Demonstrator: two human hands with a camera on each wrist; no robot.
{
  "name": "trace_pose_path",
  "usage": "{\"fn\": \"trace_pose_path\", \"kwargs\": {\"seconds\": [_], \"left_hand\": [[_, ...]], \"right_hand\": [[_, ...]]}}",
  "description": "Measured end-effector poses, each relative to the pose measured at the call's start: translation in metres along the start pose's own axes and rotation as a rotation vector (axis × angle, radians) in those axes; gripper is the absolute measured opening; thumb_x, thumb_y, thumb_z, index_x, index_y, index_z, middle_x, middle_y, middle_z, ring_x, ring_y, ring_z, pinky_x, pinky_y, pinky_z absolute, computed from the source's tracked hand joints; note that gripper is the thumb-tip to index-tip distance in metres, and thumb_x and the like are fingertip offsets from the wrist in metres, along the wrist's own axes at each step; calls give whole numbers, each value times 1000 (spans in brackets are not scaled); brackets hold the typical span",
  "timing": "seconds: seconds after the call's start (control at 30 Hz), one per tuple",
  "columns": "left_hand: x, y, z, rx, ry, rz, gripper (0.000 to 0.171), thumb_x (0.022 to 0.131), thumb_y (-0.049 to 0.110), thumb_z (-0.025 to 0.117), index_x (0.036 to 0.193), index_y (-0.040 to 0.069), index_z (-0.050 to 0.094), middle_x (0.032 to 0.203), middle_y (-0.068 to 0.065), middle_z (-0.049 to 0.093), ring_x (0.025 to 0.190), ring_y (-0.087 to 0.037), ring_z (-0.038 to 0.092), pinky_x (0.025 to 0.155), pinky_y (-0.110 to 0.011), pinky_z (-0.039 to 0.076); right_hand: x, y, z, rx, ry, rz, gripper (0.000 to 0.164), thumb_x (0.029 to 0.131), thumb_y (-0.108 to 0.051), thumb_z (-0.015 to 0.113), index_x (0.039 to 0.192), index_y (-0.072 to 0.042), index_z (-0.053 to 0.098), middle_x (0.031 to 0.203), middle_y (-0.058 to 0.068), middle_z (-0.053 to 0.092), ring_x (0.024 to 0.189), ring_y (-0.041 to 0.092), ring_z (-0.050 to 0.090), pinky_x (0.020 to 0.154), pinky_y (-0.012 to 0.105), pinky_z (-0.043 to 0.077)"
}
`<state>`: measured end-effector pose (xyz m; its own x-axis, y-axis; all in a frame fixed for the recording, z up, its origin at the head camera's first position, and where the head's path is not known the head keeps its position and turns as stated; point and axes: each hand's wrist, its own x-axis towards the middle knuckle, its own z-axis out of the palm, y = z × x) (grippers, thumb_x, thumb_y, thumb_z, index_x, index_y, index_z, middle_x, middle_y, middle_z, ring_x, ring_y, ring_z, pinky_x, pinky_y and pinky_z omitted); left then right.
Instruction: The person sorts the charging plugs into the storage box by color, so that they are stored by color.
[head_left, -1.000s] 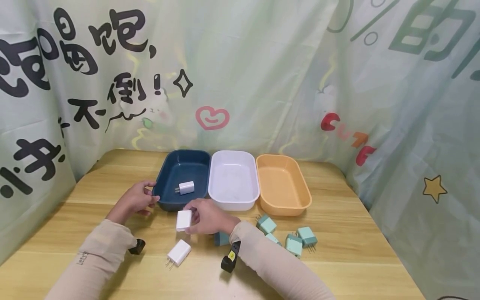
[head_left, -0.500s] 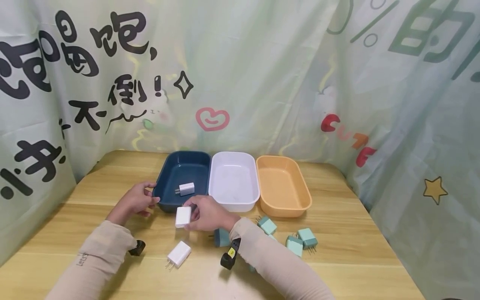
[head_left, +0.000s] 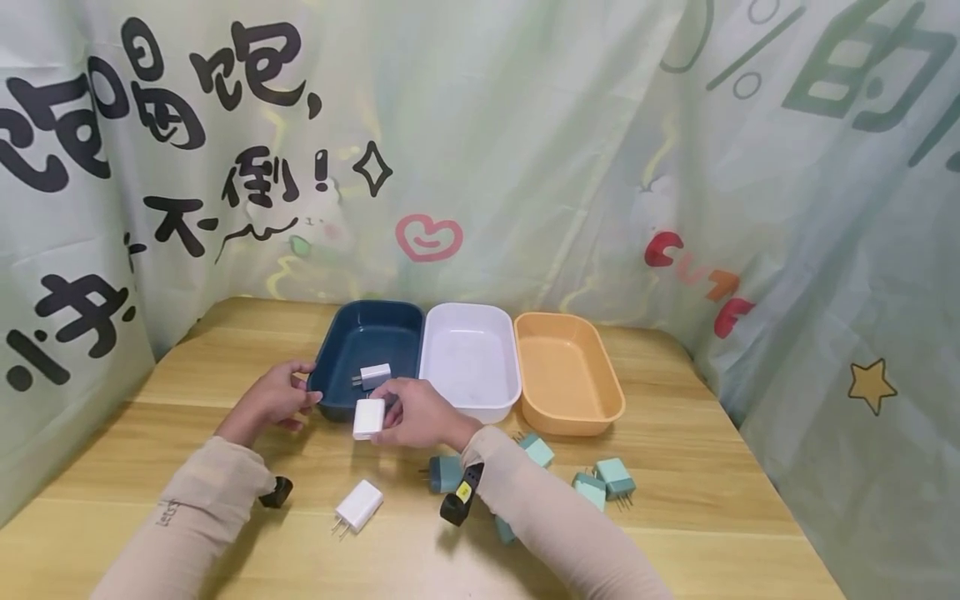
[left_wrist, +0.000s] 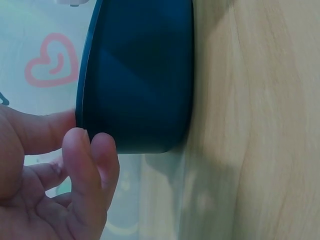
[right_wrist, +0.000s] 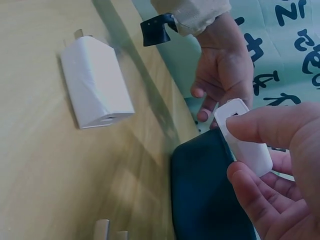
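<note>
My right hand (head_left: 424,414) pinches a white charger plug (head_left: 368,419) between thumb and fingers, just over the near edge of a dark blue tray (head_left: 330,354). In the right wrist view the held plug (right_wrist: 248,145) overlaps the tray's wall (right_wrist: 207,187). My left hand (head_left: 277,396) grips that tray's left rim; the left wrist view has its thumb and fingers (left_wrist: 82,170) at the rim. Inside the tray lies another white charger plug (head_left: 373,377). A further white plug (head_left: 358,506) rests on the table, prongs toward me.
A white tray (head_left: 471,412) and an orange tray (head_left: 573,422) stand in a row right of the blue one. Several green plugs (head_left: 615,477) lie at the right, partly behind my right forearm. A blue-green plug (head_left: 447,473) sits near my right wrist. A printed curtain (head_left: 510,167) hangs behind the table.
My right hand has moved a little farther from me with the white charger plug, toward the blue tray's near edge. My left hand keeps its place at the rim.
</note>
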<state>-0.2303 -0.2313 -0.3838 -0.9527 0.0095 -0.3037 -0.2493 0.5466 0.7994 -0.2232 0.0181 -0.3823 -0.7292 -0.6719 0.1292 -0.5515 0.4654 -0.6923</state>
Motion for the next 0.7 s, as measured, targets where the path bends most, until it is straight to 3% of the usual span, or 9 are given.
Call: {"fn": "trace_pose_path", "kwargs": {"seconds": [0.33,0.7], "left_hand": [[-1,0,0,0,-2,22,63,93,1,59,146,-5,26,110,-25,48,86,-32,57,61,-37,57],[-1,-1,3,-11,7,39,61,94,0,58,146,-5,26,106,-23,49,83,-31,57,58,-37,57]], "right_hand": [[4,3,-5,-2,1,10,47,72,-11,86,112,-3,62,74,-3,64,62,2,61,59,16,50],[10,7,-9,30,17,56,50,73,-15,87,115,-5,61,75,-4,65,62,5,62,60,19,50]]}}
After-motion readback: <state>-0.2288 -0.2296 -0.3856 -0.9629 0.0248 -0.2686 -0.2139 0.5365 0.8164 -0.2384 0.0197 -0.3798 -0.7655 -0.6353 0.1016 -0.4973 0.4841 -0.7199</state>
